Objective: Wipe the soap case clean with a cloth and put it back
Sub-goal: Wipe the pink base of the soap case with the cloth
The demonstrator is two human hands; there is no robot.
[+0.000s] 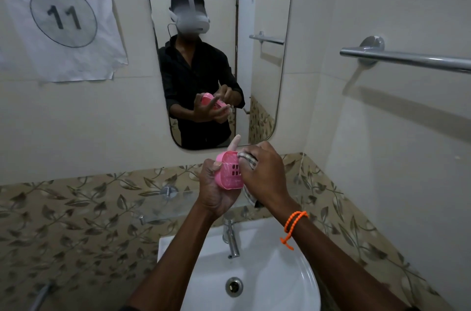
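A pink plastic soap case (230, 173) with slotted holes is held up in front of the mirror, above the basin. My left hand (214, 191) grips it from the left and below, thumb on its edge. My right hand (265, 173) holds a pale checked cloth (249, 160) bunched against the case's right side. Part of the cloth hangs down under my right palm. The case's far side is hidden by my fingers.
A white basin (280, 285) with a chrome tap (232, 239) sits below my arms. A glass shelf (163, 206) runs under the mirror (219, 51). A chrome towel bar (407, 58) is on the right wall. A paper sign (58, 17) hangs at upper left.
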